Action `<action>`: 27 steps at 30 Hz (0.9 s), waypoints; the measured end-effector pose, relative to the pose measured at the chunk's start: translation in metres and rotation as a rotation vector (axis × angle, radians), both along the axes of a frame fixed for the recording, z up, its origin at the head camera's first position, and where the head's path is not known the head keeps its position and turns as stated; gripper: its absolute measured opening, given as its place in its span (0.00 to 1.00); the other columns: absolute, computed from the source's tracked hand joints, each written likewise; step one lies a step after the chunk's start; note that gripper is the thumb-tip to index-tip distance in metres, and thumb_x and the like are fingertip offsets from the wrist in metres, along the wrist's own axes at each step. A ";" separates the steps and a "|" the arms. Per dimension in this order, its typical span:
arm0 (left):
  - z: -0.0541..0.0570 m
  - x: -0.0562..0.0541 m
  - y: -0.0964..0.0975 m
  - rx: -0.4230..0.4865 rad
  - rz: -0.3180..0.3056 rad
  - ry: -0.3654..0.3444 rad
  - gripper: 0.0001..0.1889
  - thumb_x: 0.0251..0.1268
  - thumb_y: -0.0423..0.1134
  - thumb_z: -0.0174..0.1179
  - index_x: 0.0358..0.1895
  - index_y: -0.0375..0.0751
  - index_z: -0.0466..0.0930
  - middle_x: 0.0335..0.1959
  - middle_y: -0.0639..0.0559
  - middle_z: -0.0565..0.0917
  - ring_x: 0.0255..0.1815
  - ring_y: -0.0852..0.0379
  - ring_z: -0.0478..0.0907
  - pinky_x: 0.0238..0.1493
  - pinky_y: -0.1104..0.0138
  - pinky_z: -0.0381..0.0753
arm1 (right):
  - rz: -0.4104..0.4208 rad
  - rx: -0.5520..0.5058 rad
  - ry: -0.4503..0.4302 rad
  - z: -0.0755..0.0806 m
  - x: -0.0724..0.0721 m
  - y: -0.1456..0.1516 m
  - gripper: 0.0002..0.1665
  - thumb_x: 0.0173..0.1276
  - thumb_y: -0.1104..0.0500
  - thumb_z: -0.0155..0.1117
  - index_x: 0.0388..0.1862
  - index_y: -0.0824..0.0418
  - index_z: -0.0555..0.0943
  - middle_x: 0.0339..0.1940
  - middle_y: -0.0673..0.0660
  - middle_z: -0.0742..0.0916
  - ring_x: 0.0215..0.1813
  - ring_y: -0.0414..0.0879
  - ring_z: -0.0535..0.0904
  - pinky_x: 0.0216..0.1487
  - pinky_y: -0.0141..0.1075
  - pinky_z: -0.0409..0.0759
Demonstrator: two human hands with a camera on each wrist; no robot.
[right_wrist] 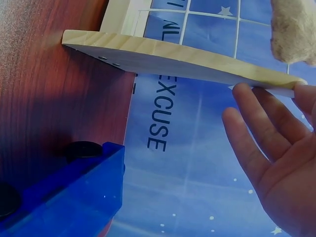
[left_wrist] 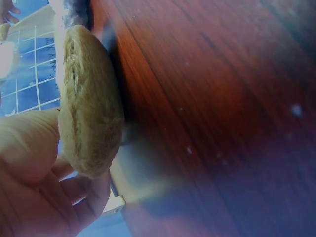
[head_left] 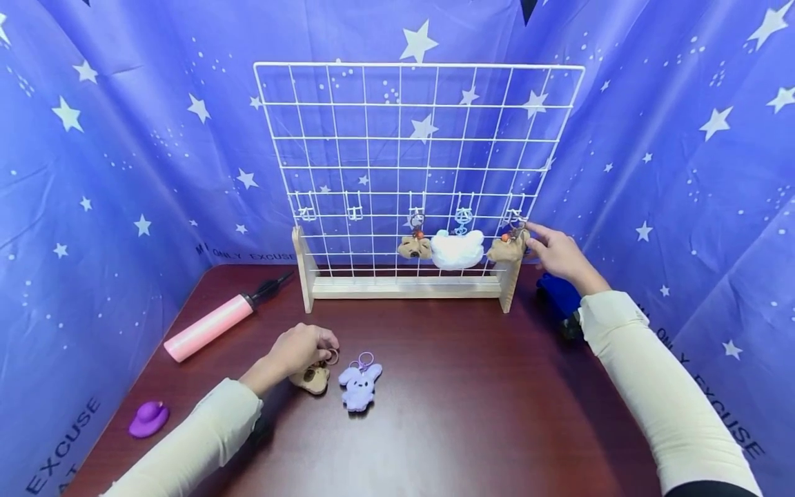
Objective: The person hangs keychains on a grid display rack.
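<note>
From the head view, my left hand [head_left: 302, 350] is curling over a tan plush [head_left: 312, 377] lying on the worktop [head_left: 472, 414], my grip closing on it near its ring [head_left: 332, 357]. A purple bunny [head_left: 359, 386] is lying just beside it. My right hand [head_left: 555, 250] is reaching to the rack [head_left: 422, 172], fingers loose, touching the hanging brown plush [head_left: 508, 247] at its right end. A white plush [head_left: 457, 249] and another brown one [head_left: 414, 246] are hanging further left. A pink pump [head_left: 211, 326] and a purple duck [head_left: 149, 418] are lying off to the left.

From the left wrist, my thumb and fingers [left_wrist: 34, 163] are pinching the tan plush [left_wrist: 89, 103] by its edge. I am judging it light, soft and squashy, not fragile, with fuzzy fabric unlikely to slip. The ring looks to me the firmer place to hold, since the body gives under pressure.

From the right wrist, my fingers [right_wrist: 266, 133] are lying straight and spread, holding nothing, beside the rack's wooden foot [right_wrist: 187, 57]. The brown plush [right_wrist: 294, 29] is hanging just above them, and a blue block [right_wrist: 64, 197] is sitting near on the worktop [right_wrist: 54, 94].
</note>
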State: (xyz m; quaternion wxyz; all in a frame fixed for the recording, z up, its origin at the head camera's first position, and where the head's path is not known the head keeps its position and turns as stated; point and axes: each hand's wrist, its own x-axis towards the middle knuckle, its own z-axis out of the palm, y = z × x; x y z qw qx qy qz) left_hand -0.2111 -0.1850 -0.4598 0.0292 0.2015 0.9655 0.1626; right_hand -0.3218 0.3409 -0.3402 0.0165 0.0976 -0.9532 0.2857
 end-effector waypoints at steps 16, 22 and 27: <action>0.018 -0.011 0.001 0.189 -0.080 0.051 0.09 0.63 0.37 0.70 0.45 0.47 0.92 0.37 0.57 0.92 0.31 0.68 0.82 0.36 0.68 0.83 | -0.021 0.023 0.028 0.004 0.002 -0.002 0.32 0.84 0.51 0.44 0.82 0.58 0.59 0.51 0.74 0.87 0.29 0.48 0.87 0.40 0.50 0.86; 0.024 -0.014 0.003 0.237 -0.080 0.058 0.09 0.64 0.36 0.69 0.46 0.45 0.92 0.38 0.55 0.93 0.34 0.66 0.84 0.36 0.71 0.81 | -0.019 0.020 0.039 0.001 0.001 -0.003 0.32 0.84 0.52 0.45 0.82 0.58 0.60 0.49 0.74 0.87 0.28 0.48 0.87 0.36 0.45 0.86; 0.031 -0.017 0.006 0.290 -0.057 0.080 0.09 0.65 0.37 0.69 0.47 0.46 0.92 0.37 0.54 0.93 0.29 0.66 0.81 0.31 0.71 0.78 | -0.022 0.003 0.024 0.000 0.002 -0.004 0.32 0.84 0.52 0.45 0.82 0.58 0.59 0.50 0.74 0.87 0.29 0.48 0.87 0.31 0.39 0.84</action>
